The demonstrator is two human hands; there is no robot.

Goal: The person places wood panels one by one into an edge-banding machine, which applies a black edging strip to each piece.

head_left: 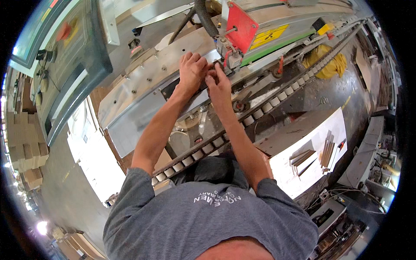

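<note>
My left hand is closed with curled fingers at the edge of a machine's silvery metal plate. Close against it, my right hand pinches with its fingertips, beside the small metal mechanism under a red plate. Both sets of fingertips meet over a small dark part, mostly hidden by the fingers; what they hold cannot be made out. A dark slot in the plate runs below my left wrist.
A row of white rollers crosses beneath my forearms. To the right, a white panel bears several thin brown strips. Yellow sheeting lies beyond the rollers. At left stand a control panel and stacked cartons. A ribbed hose hangs above.
</note>
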